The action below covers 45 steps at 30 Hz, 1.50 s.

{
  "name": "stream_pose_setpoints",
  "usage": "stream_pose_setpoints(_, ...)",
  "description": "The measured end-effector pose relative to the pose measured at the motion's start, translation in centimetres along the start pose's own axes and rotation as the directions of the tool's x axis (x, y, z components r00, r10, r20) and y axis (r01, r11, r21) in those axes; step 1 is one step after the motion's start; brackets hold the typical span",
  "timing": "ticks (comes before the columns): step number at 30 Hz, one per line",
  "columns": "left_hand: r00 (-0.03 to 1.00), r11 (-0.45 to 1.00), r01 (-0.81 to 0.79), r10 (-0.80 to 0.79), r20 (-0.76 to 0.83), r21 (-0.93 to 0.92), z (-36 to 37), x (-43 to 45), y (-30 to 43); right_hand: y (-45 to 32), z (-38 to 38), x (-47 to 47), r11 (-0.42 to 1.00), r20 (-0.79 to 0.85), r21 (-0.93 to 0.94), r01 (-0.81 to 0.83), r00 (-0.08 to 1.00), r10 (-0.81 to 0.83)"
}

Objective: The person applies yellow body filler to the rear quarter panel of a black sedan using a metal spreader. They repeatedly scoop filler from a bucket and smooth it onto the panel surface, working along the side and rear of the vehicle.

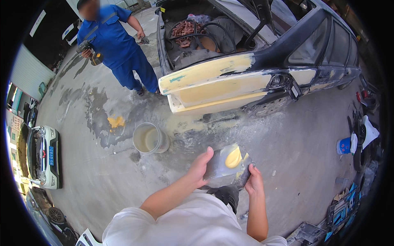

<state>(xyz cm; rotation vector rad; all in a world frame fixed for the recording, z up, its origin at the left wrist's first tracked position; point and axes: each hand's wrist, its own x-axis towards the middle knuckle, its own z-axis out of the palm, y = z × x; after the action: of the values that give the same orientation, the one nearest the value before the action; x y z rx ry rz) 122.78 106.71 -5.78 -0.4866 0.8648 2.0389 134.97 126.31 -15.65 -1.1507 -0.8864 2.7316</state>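
My left hand [198, 169] grips the left end of a flat metal plate [217, 164], thumb along its edge. A smooth mound of yellow body filler [233, 159] sits near the plate's right end. My right hand [255, 180] holds a dark flat spreader [245, 173] with yellow filler smeared along one edge, close beside the plate. Beyond my hands stands a dark sedan [271, 58], its rear quarter panel [221, 87] covered in pale yellow filler. Its boot lid is up, and hoses and reddish material lie inside the boot.
A round bucket [146, 138] stands on the concrete floor [92, 172], near a yellow spill [116, 121]. A person in blue workwear [115, 40] holds a cordless drill [86, 46]. At left is a white car [46, 156] with its bonnet raised. A blue-and-white tub [344, 145] and car parts line the right.
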Motion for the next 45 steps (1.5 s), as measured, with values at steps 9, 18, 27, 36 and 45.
stream_pose_setpoints(9,0.997,0.997,0.071,-0.071,0.017,0.022,-10.0,5.0,7.4,4.6,7.9,5.6,0.988,-0.071,0.144,0.049,0.997,-0.039)
stream_pose_setpoints(18,0.948,0.948,-0.317,0.317,0.005,-0.031,-29.4,25.3,2.9,13.3,0.5,30.6,0.951,0.135,0.031,0.308,0.941,-0.309)
stream_pose_setpoints(27,0.487,0.544,-0.828,0.818,0.307,-0.137,-40.0,38.6,1.6,26.2,-4.9,44.9,0.783,0.286,0.043,0.620,0.743,-0.605)
stream_pose_setpoints(36,0.256,0.292,-0.950,0.933,0.252,-0.114,-39.9,37.8,2.1,26.5,-0.7,38.7,-0.811,0.804,-0.314,0.493,-0.315,-0.503)
stream_pose_setpoints(45,0.287,0.352,-0.928,0.882,0.373,-0.119,-39.8,38.4,0.3,28.6,2.2,37.9,-0.936,0.833,-0.261,0.235,-0.435,-0.342)
